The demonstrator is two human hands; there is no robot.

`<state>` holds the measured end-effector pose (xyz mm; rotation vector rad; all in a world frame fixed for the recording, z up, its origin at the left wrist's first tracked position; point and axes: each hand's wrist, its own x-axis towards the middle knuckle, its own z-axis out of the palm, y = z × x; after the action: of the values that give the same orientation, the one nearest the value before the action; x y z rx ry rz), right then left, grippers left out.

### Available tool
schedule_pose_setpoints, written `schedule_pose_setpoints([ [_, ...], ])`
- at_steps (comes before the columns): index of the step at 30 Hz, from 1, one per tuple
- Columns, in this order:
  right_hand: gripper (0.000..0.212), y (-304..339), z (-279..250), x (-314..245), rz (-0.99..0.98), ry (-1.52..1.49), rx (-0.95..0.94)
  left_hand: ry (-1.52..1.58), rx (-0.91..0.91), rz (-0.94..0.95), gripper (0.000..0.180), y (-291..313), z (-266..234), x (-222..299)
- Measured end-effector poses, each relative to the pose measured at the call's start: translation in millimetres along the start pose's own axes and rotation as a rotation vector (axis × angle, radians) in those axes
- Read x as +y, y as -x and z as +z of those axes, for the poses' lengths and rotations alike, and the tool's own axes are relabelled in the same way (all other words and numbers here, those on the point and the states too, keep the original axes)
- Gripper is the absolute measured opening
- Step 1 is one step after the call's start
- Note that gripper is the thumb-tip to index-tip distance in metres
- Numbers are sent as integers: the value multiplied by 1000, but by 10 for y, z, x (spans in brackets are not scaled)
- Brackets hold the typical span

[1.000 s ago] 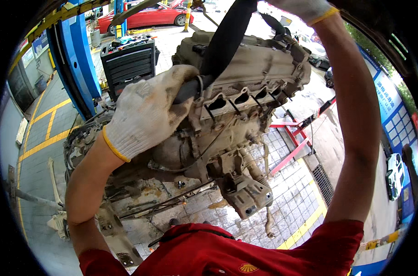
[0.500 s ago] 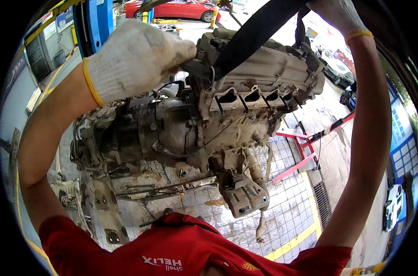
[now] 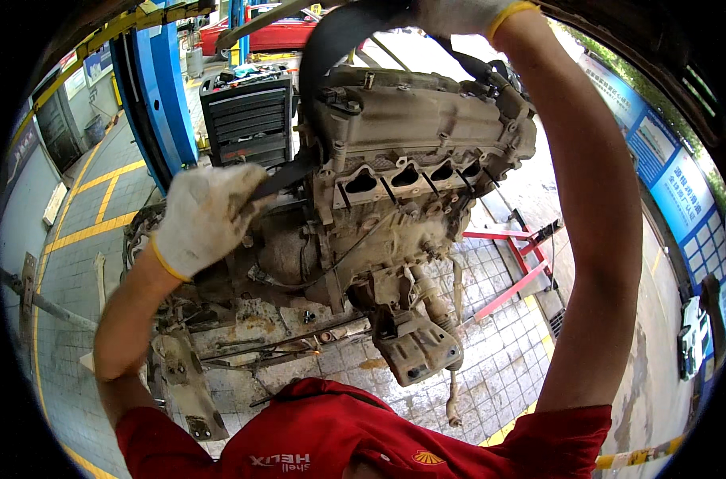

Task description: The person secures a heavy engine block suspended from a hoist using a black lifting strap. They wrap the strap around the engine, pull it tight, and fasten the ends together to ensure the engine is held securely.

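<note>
A wide black strap (image 3: 321,68) loops up from the far left end of a dirty engine (image 3: 427,120) with a row of open ports along its near side. My left hand (image 3: 207,217), in a white knit glove, is closed on the strap's narrow tail beside that end. Higher up, at the top edge of the view, my gloved right hand (image 3: 463,14) grips the upper part of the loop, its fingers partly cut off. From under it a second black length of strap runs down to the engine's far right end. A gearbox housing (image 3: 287,254) adjoins the engine at left.
A dark tool cabinet (image 3: 249,120) and a blue lift post (image 3: 151,96) stand behind at left. A red metal stand (image 3: 513,279) is on the tiled floor at right. Below the engine hangs a rusty bracket (image 3: 419,347); metal parts (image 3: 189,383) lie at lower left.
My left hand has moved down and left with the strap's tail. My right hand has shifted left and up with the loop. The tool cabinet has come into sight.
</note>
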<state>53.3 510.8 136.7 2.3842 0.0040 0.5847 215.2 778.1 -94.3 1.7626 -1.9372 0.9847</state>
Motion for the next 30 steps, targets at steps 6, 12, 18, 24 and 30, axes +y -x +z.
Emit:
schedule_pose_setpoints([
  [6,38,-166,193,-539,-177,-348,96,47,-124,-224,43,263,-188,-90],
  [12,36,-368,266,-958,-398,-225,273,-114,-53,-143,34,53,-400,-153],
  [18,25,-434,-329,-799,5,189,83,-267,-69,-243,46,-31,-328,-235],
  [24,24,-292,-323,-822,-199,80,415,-124,27,-288,36,-499,-455,-355],
  [30,37,-224,-43,-885,-17,-57,217,153,43,-389,25,-232,-377,-445],
])
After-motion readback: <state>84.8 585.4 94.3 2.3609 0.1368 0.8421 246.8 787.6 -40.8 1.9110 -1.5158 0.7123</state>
